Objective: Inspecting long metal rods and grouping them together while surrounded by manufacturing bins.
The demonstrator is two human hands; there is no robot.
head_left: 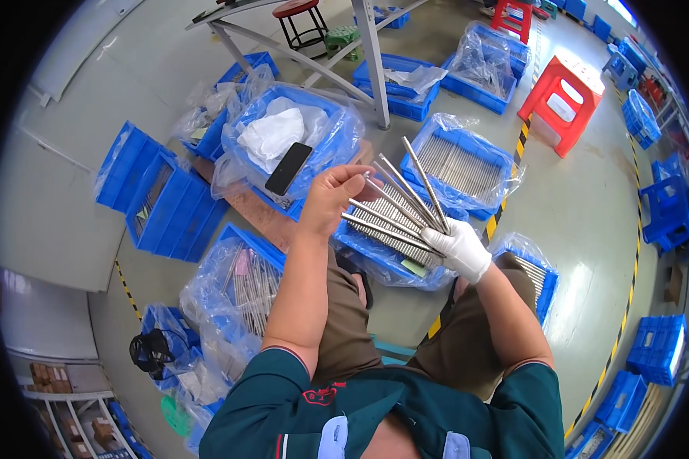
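The bare left hand (335, 193) has its thumb and forefinger pinched on the upper tip of the middle rod (394, 200). From there the rod's long axis slants down to the right – over a blue crate (370, 255) holding a packed row (390, 245) of similar pieces. Four other rods (426, 183) fan out, two on either side, tips free. All five converge in the gloved right hand (461, 249), fingers clenched round their lower ends – the left hand is nearer the tips.
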